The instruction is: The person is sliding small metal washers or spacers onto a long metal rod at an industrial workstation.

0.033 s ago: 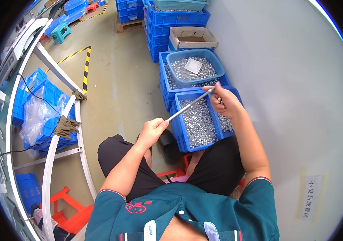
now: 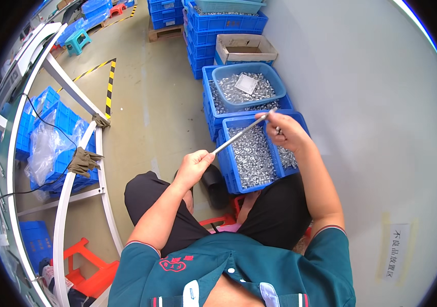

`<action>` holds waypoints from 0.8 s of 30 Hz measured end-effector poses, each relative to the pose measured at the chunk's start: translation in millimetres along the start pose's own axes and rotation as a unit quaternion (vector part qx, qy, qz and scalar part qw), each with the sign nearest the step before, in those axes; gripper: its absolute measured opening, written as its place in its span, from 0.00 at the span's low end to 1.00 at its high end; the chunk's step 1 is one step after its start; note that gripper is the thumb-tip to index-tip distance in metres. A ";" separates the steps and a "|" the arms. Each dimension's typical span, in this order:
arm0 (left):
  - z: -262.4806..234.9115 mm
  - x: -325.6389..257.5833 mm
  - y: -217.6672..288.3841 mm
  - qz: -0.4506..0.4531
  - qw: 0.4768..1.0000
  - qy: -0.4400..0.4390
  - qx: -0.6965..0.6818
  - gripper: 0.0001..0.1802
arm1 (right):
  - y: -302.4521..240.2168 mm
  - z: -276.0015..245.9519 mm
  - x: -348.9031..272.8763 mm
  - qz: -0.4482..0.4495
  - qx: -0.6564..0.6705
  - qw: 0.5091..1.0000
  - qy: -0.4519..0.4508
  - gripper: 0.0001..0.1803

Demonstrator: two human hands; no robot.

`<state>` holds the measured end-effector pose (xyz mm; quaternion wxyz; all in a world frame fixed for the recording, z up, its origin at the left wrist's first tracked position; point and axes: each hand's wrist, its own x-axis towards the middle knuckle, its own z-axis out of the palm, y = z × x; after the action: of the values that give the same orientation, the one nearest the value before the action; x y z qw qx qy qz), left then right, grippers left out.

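My left hand [image 2: 196, 166] is closed around the near end of a thin silver metal rod [image 2: 236, 137], which slants up to the right. At its far end my right hand [image 2: 286, 132] has thumb and fingers pinched at the rod tip. Small shiny metal parts [image 2: 278, 131] sit in its curled fingers; their exact kind is too small to tell. Below the rod stands a blue divided crate [image 2: 231, 176], its two compartments filled with small silver metal parts [image 2: 253, 159]. Behind it, a light blue basin [image 2: 218, 84] of similar parts rests in another blue crate, a white label lying on top.
A pale wall [image 2: 372, 128] runs along the right. Stacked blue crates [image 2: 200, 38] and an open cardboard box [image 2: 246, 50] stand farther back. On the left are a white-framed workbench [image 2: 64, 225], plastic-wrapped crates [image 2: 65, 128] and a red stool [image 2: 93, 271].
My right hand has shifted slightly down and left at the rod's far end, and its fingers have drawn in. My left hand and the crates stay as they were.
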<state>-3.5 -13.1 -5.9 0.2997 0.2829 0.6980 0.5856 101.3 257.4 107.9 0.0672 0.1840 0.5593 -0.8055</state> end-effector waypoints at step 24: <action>-0.6 1.3 -0.3 -0.012 0.999 -0.016 -0.035 0.20 | 14.0 -53.2 6.5 0.018 0.156 0.983 0.090 0.11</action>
<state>-4.7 -12.6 -6.3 0.3277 0.2730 0.6759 0.6011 111.4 302.2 76.8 0.0013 0.2743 0.4269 -0.8617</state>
